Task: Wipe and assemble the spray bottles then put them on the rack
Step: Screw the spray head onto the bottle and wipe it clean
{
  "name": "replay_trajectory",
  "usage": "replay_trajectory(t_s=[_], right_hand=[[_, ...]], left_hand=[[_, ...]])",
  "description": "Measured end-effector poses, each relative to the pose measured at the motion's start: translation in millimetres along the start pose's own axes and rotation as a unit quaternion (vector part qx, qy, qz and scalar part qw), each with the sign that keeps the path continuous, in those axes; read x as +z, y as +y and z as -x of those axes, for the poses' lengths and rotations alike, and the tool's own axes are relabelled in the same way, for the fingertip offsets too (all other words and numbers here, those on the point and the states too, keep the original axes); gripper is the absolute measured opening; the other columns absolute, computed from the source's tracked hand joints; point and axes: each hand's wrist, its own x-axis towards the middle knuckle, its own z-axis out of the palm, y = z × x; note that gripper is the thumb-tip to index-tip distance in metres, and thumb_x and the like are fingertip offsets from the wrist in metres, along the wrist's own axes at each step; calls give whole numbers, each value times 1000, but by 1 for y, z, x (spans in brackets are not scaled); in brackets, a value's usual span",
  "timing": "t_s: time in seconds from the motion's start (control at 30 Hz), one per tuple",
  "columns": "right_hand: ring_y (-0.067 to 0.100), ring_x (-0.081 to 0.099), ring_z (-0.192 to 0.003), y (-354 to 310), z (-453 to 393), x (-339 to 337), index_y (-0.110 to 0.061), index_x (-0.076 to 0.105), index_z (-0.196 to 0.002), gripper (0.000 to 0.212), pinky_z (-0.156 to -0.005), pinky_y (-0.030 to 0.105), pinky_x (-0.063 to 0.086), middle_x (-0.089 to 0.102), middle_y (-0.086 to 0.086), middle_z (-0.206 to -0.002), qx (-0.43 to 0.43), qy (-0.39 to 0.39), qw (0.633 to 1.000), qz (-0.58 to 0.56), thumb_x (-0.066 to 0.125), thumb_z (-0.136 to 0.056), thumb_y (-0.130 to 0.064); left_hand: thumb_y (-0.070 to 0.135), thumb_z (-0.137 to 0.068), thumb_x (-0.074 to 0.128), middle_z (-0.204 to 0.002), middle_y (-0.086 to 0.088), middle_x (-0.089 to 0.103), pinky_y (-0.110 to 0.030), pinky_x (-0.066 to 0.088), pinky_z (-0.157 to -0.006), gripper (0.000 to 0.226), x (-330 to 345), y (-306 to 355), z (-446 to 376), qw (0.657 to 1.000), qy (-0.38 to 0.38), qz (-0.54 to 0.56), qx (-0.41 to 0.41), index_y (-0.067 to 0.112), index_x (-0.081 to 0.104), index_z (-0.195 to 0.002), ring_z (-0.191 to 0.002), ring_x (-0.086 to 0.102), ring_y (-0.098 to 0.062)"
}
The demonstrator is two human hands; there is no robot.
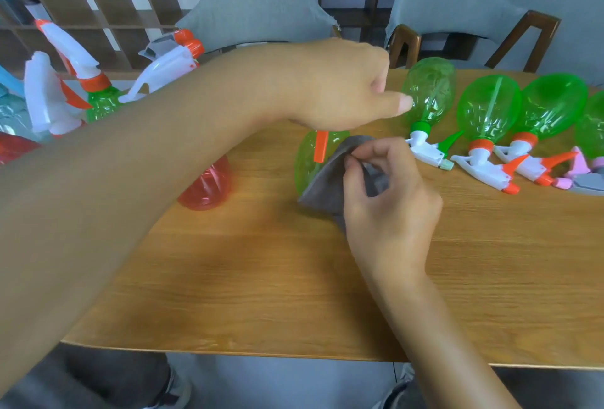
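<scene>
We are pinching the grey microfibre cloth [330, 180] in our right hand [385, 199], against the upright translucent green plastic spray bottle [310, 160] mid-table | left hand [340, 88] seemingly gripping its hidden top, thumb out | risk: we are crowding the lying green bottle [428, 95], possibly knocking it.
</scene>
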Motion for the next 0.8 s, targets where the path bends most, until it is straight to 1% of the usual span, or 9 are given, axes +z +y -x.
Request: replay_trajectory(t_s=[0.07, 0.1, 0.13, 0.2, 0.3, 0.43, 0.53, 0.7, 0.8], right_hand=[[5, 69, -82, 1, -9, -3, -20, 64, -93, 11, -75, 19, 46, 69, -17, -81, 27, -8, 999, -23, 72, -90, -13], [3, 69, -83, 2, -13, -4, -20, 64, -92, 11, -74, 16, 45, 69, -18, -80, 36, -14, 999, -29, 72, -90, -13], [2, 69, -83, 2, -17, -4, -20, 64, -91, 11, -74, 14, 46, 68, -18, -79, 44, -19, 998, -33, 73, -90, -13], [2, 68, -83, 2, -23, -2, -20, 62, -90, 12, -75, 16, 47, 69, -16, -79, 54, -27, 997, -37, 74, -90, -14], [3, 68, -81, 0, -26, -1, -20, 62, -89, 14, -76, 19, 50, 69, -13, -80, 63, -28, 997, -37, 75, -90, -16], [-1, 68, -77, 2, -24, -5, -22, 61, -91, 16, -75, 22, 56, 66, -15, -79, 96, -52, 993, -55, 75, -91, -15], [-3, 69, -79, 7, -17, -7, -23, 61, -92, 15, -77, 22, 56, 66, -18, -79, 95, -55, 993, -42, 72, -92, -13], [-2, 68, -87, 17, -4, -7, -24, 60, -97, 16, -82, 11, 49, 69, -16, -89, 76, -76, 994, -23, 71, -92, -13], [-1, 67, -82, 26, -1, -8, -23, 59, -100, 21, -77, 2, 42, 69, -11, -91, 93, -102, 990, -17, 72, -91, -9]], left_hand=[[56, -102, 48, -86, 13, 56, -13, 32, -57, 41, 1, -3, 2, 999, 12, 15, 37, 20, 61, -116, -74, 51, -1], [54, -101, 50, -87, 14, 56, -12, 34, -58, 36, 2, -6, 3, 998, 11, 19, 54, 23, 61, -116, -75, 51, 0], [53, -101, 52, -96, 13, 61, -12, 37, -62, 33, 3, -8, 2, 998, 11, 23, 60, 25, 61, -117, -82, 54, -1], [50, -101, 54, -126, 10, 62, -23, 40, -84, 30, 2, -12, 0, 997, 9, 9, 78, 30, 61, -122, -111, 56, -10], [48, -100, 57, -142, 10, 55, -28, 34, -92, 31, 3, -16, -2, 995, 10, -7, 97, 37, 57, -129, -128, 49, -13], [49, -99, 59, -140, 13, 55, -28, 32, -90, 30, 6, -19, -4, 995, 16, 2, 103, 41, 58, -128, -121, 49, -11], [49, -101, 56, -137, 15, 56, -34, 41, -98, 28, 6, -19, -4, 994, 16, 6, 108, 41, 59, -128, -122, 50, -11], [35, -107, 49, -136, 11, 57, -30, 41, -99, 27, 5, -19, -5, 994, 14, 33, 104, 38, 58, -132, -122, 54, -11], [30, -107, 49, -136, 12, 57, -36, 43, -106, 28, 4, -20, -3, 994, 6, 51, 101, 40, 58, -133, -124, 54, -11]])
